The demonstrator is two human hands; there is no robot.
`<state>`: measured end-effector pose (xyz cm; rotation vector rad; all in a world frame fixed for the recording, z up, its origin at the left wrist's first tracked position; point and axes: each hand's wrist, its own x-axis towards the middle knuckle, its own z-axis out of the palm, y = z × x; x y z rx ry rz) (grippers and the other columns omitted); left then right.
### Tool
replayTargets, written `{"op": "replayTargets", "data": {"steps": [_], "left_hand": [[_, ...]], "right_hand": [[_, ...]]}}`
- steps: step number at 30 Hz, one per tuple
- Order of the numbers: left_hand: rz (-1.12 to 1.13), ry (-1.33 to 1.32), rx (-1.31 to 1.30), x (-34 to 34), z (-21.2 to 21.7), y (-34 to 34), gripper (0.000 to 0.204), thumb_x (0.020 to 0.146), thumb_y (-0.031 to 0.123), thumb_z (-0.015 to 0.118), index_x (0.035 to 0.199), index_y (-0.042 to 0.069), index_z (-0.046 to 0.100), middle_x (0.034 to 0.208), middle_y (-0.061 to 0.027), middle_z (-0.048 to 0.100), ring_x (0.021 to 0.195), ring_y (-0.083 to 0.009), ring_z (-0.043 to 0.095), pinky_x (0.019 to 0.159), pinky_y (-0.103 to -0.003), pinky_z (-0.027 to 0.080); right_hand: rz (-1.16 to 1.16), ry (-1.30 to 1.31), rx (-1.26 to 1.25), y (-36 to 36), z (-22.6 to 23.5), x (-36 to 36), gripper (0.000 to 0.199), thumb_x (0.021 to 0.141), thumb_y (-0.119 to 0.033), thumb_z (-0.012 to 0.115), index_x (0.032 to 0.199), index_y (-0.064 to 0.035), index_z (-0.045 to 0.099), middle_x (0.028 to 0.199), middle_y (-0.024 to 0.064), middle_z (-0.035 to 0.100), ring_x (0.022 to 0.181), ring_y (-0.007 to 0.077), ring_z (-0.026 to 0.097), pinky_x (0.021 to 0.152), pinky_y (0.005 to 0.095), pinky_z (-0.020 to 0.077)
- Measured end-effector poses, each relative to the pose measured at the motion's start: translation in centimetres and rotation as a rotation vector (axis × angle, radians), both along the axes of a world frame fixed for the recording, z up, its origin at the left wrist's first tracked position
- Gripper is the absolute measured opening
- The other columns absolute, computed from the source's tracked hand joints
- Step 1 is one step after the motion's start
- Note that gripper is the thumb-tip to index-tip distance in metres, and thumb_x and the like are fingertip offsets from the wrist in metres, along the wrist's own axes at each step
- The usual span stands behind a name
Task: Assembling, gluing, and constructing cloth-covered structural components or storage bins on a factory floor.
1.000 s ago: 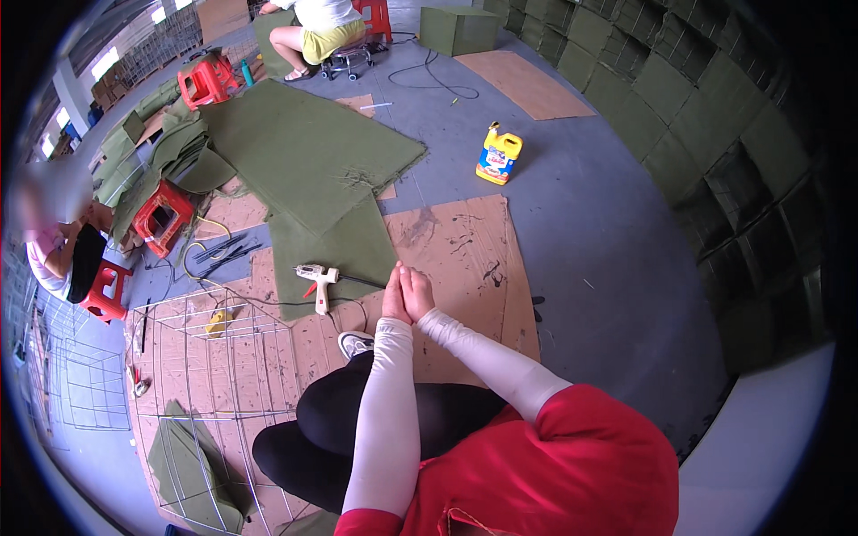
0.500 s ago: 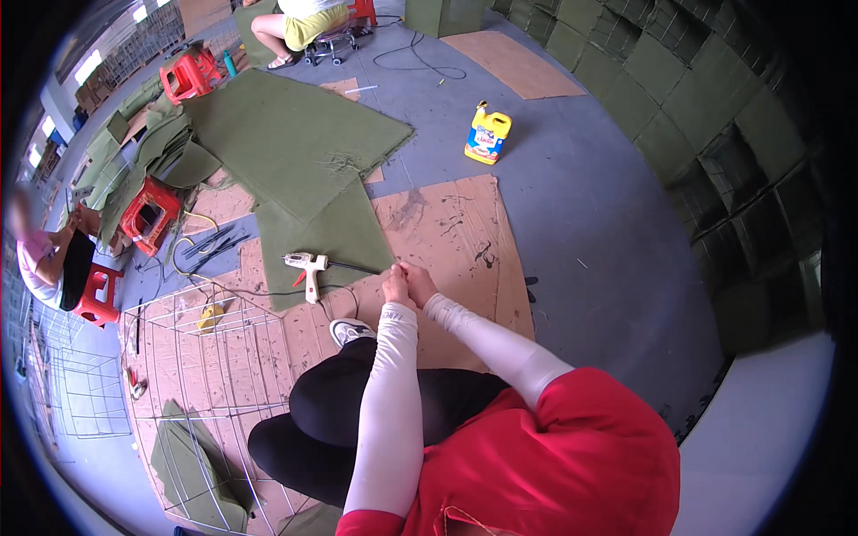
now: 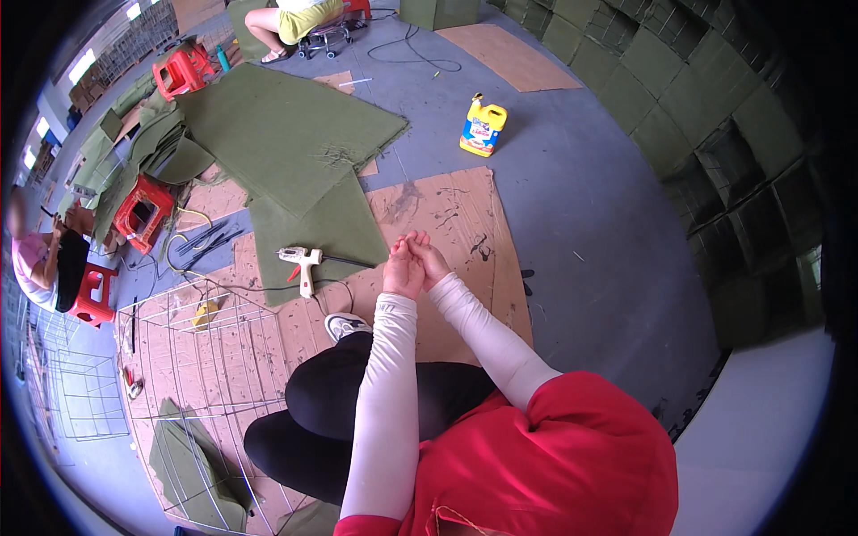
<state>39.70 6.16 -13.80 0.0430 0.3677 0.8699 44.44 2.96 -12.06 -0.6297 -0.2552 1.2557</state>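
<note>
My left hand (image 3: 404, 272) and my right hand (image 3: 430, 256) are held close together in front of me, touching, palms turned up and fingers loosely stretched out. I see nothing in either hand. Just left of them lies a white hot glue gun (image 3: 308, 260) with a red trigger, a black glue stick (image 3: 347, 261) sticking out of its back toward my left hand. It rests on a piece of green sheet (image 3: 344, 219). A wire frame (image 3: 214, 357) stands to the left, beside my legs.
Cardboard (image 3: 500, 308) covers the floor under my work. Ahead lie a larger green sheet (image 3: 277, 134) and a yellow jug (image 3: 483, 125). Red stools (image 3: 143, 214) stand to the left, where a person (image 3: 40, 259) sits. Green-covered boxes (image 3: 706, 161) are stacked at the right.
My hands have gone from being clasped together to lying palms up with the fingers opened out, slightly higher in view. The glue gun stays in place.
</note>
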Motion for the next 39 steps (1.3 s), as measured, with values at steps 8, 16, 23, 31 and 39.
{"op": "replayTargets", "data": {"steps": [8, 16, 23, 31, 39], "left_hand": [[0.016, 0.231, 0.135, 1.1, -0.8, -1.4, 0.009, 0.088, 0.01, 0.046, 0.091, 0.002, 0.05, 0.093, -0.0106, 0.055, 0.092, -0.0234, 0.054, 0.083, -0.032, 0.045], [-0.112, 1.219, 0.858, 0.1, 1.2, -2.8, 0.021, 0.081, 0.012, 0.052, 0.097, 0.0, 0.061, 0.092, -0.0157, 0.062, 0.086, -0.0251, 0.06, 0.076, -0.032, 0.046], [-0.602, 1.439, 1.51, -0.8, 2.0, -4.6, 0.044, 0.079, 0.008, 0.045, 0.123, 0.005, 0.044, 0.113, -0.0173, 0.053, 0.107, -0.0275, 0.051, 0.088, -0.035, 0.04], [-0.556, 1.933, 1.959, -1.4, -0.3, -4.7, 0.063, 0.072, 0.015, 0.052, 0.13, 0.002, 0.03, 0.136, -0.0073, 0.029, 0.131, -0.0199, 0.017, 0.102, -0.052, 0.016], [-0.686, 2.063, 1.79, -1.7, -0.7, -5.1, 0.065, 0.078, 0.025, 0.047, 0.136, 0.011, 0.02, 0.141, -0.0026, 0.02, 0.131, -0.0197, 0.015, 0.101, -0.055, 0.014]], "right_hand": [[0.07, 0.155, 0.067, 0.2, -1.3, 1.0, 0.02, 0.086, -0.024, 0.051, 0.076, -0.008, 0.046, 0.069, 0.0048, 0.049, 0.069, 0.0209, 0.051, 0.072, 0.0353, 0.0445], [0.023, 0.148, -0.365, 1.0, -4.6, 3.7, 0.039, 0.085, -0.041, 0.05, 0.062, -0.0104, 0.042, 0.053, 0.0046, 0.044, 0.053, 0.0203, 0.049, 0.056, 0.0333, 0.0453], [0.108, 0.336, -0.26, 0.0, -8.4, 8.1, 0.038, 0.089, -0.038, 0.042, 0.064, -0.0092, 0.04, 0.055, 0.0079, 0.047, 0.053, 0.0221, 0.049, 0.053, 0.0353, 0.0441], [0.199, 0.008, -0.432, -1.4, -5.3, 3.8, 0.039, 0.093, -0.029, 0.03, 0.101, 0.0044, 0.047, 0.102, 0.0195, 0.057, 0.095, 0.031, 0.055, 0.09, 0.0394, 0.0413], [0.11, -0.239, -0.526, -2.9, -5.3, 1.5, 0.042, 0.093, -0.028, 0.032, 0.12, 0.0036, 0.037, 0.111, 0.0215, 0.052, 0.102, 0.0291, 0.052, 0.09, 0.0383, 0.0403]]}}
